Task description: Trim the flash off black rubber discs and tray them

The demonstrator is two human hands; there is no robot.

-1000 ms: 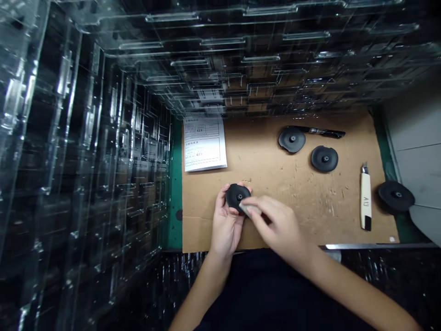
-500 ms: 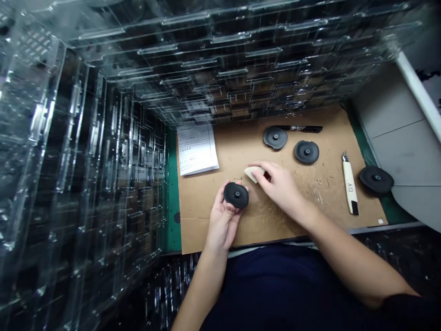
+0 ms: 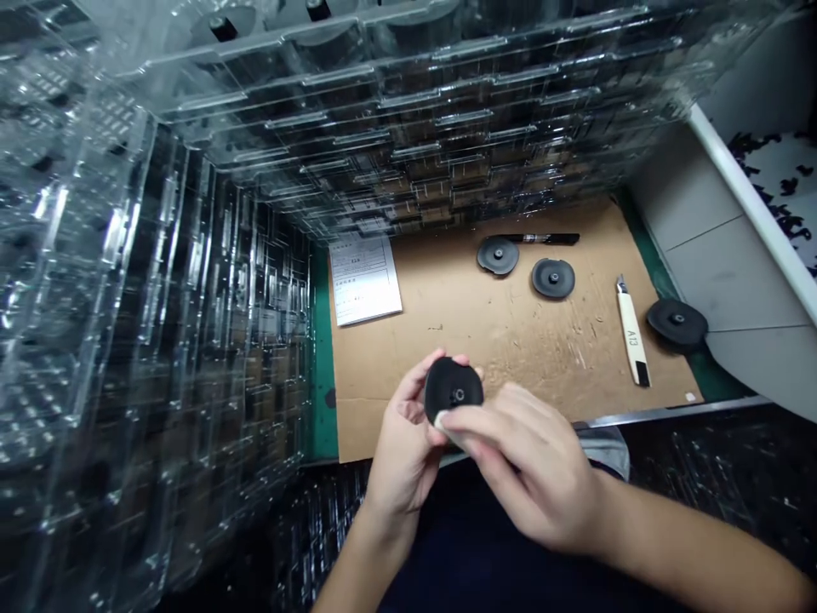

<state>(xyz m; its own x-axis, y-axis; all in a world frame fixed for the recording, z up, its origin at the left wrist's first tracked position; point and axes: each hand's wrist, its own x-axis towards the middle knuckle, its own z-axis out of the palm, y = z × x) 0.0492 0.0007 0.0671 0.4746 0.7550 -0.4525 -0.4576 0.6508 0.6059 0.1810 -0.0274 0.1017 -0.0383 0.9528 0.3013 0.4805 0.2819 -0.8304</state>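
My left hand [image 3: 408,443] grips a black round disc part [image 3: 453,390] with a small hub in its middle, held above the near edge of the cardboard sheet [image 3: 511,340]. My right hand [image 3: 523,464] is closed on a small pale eraser-like piece [image 3: 445,423] and presses it against the disc's lower rim. Two more black discs [image 3: 498,254] [image 3: 553,277] lie at the far side of the cardboard. A third disc [image 3: 677,323] sits off its right edge.
Tall stacks of clear plastic trays [image 3: 159,281] wall in the left and the back. A printed paper slip [image 3: 363,278] lies at the cardboard's far left. A black marker [image 3: 542,239] and a white utility knife [image 3: 631,332] lie on the right. A grey panel [image 3: 734,272] borders the right.
My right hand has come back from the cardboard with the pale piece and set it on the disc. My left hand has lifted the disc nearer to me. The camera has tilted.
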